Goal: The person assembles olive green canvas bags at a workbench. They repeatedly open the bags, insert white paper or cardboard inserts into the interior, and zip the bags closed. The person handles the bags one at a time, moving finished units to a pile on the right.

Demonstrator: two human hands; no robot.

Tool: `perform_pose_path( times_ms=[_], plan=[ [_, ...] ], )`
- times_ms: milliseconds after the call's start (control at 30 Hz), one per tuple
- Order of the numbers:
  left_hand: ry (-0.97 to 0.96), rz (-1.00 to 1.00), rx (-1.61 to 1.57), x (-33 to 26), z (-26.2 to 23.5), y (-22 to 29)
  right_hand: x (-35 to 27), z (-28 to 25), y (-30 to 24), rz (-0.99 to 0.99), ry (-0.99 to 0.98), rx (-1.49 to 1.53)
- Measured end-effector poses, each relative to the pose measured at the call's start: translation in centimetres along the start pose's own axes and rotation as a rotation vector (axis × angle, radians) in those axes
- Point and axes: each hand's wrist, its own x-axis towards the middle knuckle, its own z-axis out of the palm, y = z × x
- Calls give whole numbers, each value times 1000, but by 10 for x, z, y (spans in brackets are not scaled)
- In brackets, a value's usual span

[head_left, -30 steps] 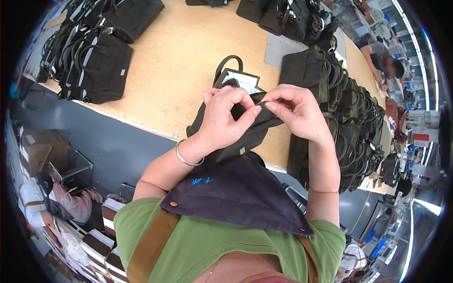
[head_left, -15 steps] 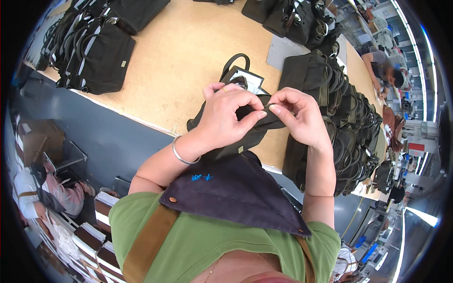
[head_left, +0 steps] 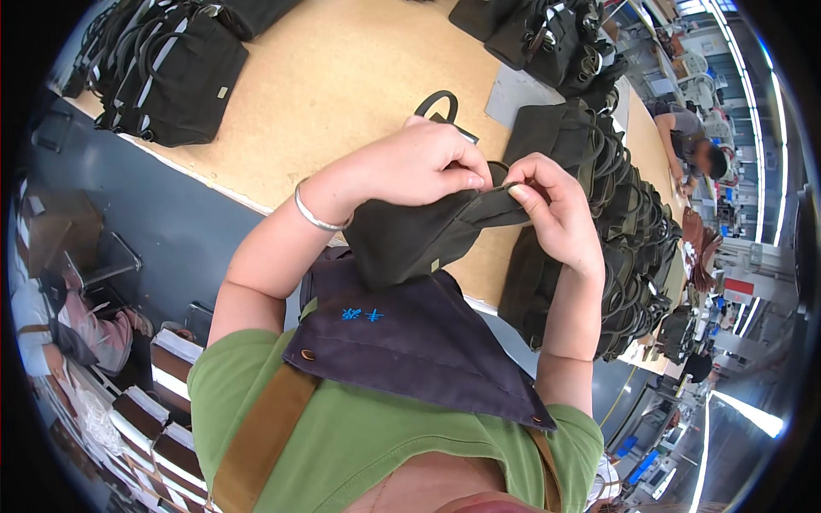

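Observation:
A dark olive handbag is tilted between my hands at the table's near edge, its small pale label facing me. My left hand pinches the bag's upper edge, fingers curled inward. Close beside it, my right hand grips the same edge near the right corner between thumb and forefinger. One looped handle stands up beyond my left hand. The bag's opening and whatever lies inside are mostly hidden behind my hands.
Rows of similar dark bags crowd the table's right side. More bags stand at the far left and far right. A grey sheet lies on the wooden table. Another person is at the far right.
The bag has been lifted and tilted, so more of its front shows. My left hand has turned over the edge, and the white piece behind it is now mostly covered.

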Motion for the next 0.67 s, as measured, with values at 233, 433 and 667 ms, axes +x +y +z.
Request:
perform_pose_path(
  times_ms=[233,433,667],
  plan=[
    [-187,-72,-241,21,-5,-7,9,-18,14,-79,-145,62],
    [-151,-87,-278,19,1,-13,13,-17,20,-10,-172,119],
    [70,71,42,5,12,-2,11,-13,27,142,-221,148]
  ],
)
